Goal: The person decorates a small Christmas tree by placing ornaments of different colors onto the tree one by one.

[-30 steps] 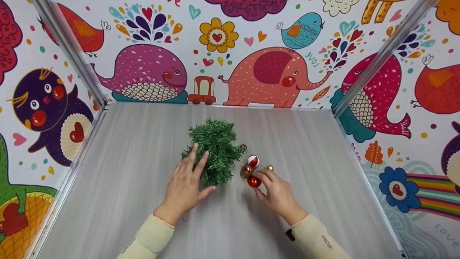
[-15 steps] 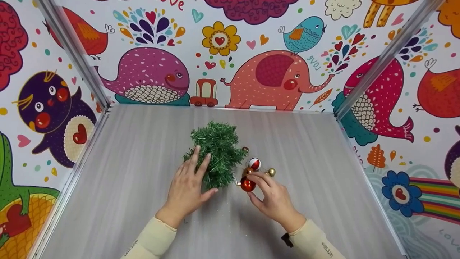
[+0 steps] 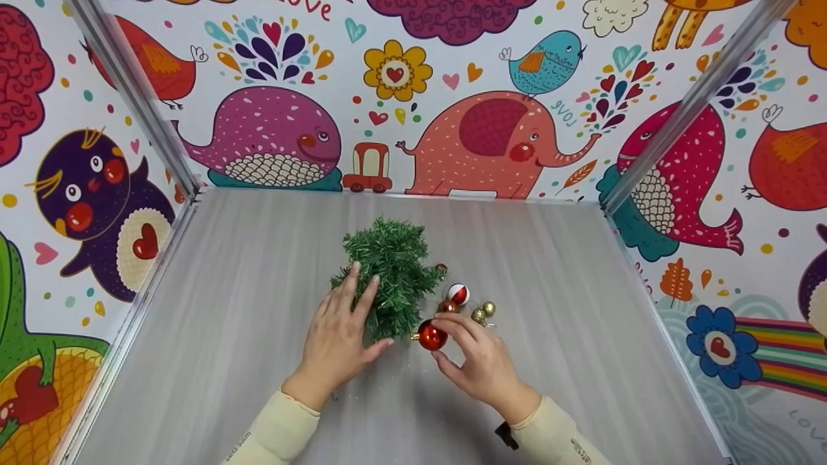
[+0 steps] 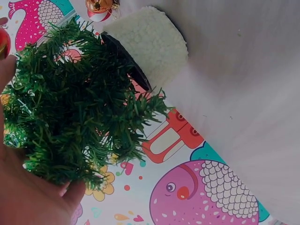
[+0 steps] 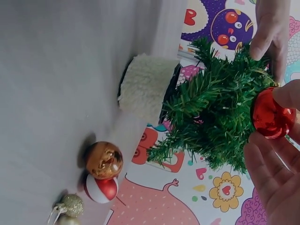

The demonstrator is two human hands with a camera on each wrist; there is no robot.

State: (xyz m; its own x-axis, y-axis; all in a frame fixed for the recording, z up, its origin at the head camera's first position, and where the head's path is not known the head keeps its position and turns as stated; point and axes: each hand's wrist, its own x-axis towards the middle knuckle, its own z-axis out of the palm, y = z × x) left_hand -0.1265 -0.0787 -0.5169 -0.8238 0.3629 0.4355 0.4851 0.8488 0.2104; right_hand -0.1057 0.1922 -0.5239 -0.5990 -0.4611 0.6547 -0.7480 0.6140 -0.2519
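A small green tinsel Christmas tree (image 3: 395,268) stands upright on the table, its base wrapped in white fluffy cloth (image 4: 149,44). My left hand (image 3: 339,332) touches the left side of its branches with spread, fairly straight fingers. Between thumb and fingers, my right hand (image 3: 481,358) pinches a shiny red Christmas bauble (image 3: 431,335) with a gold cap pointing left. The bauble is held close to the tree's right side, near the upper branches in the right wrist view; whether it touches them I cannot tell.
Right of the tree lie a copper-coloured bauble (image 5: 105,160), a red-and-white bauble (image 3: 458,294) and small gold baubles (image 3: 489,309). A small dark reddish ornament (image 3: 441,270) is by the branches. Cartoon-printed walls (image 3: 271,135) with metal corner strips enclose the grey table (image 3: 258,258).
My right hand has moved left with the red bauble, away from the other baubles and closer to the tree. The left hand keeps its place on the branches while the head view shifts slightly.
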